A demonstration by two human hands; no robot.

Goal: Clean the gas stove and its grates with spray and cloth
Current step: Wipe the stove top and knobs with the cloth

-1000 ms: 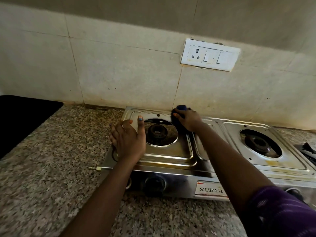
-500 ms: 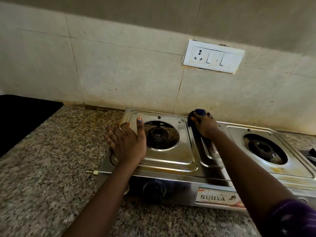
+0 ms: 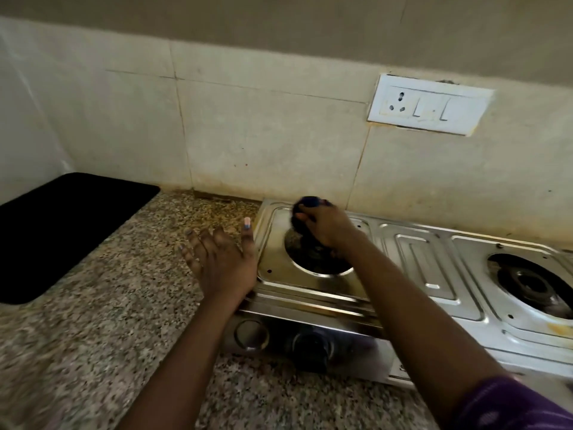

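Note:
A steel two-burner gas stove (image 3: 428,262) stands on the granite counter with no grates on it. My right hand (image 3: 325,226) grips a dark blue cloth (image 3: 305,204) and presses it on the back rim of the left burner (image 3: 313,259), partly covering the burner. My left hand (image 3: 217,259) has straight, spread fingers and sits at the stove's left edge, thumb pointing up along the side. The right burner (image 3: 533,283) lies bare with brown stains near it. No spray bottle is in view.
The speckled granite counter (image 3: 108,305) stretches left and front. A black mat (image 3: 62,231) lies at the far left. A white socket and switch plate (image 3: 429,103) is on the tiled wall above the stove. A black knob (image 3: 313,347) sits on the stove front.
My right hand with the cloth moved left from the middle back of the stove to the left burner's back rim. My left hand slid off the stove top to its left edge. The view shifted left.

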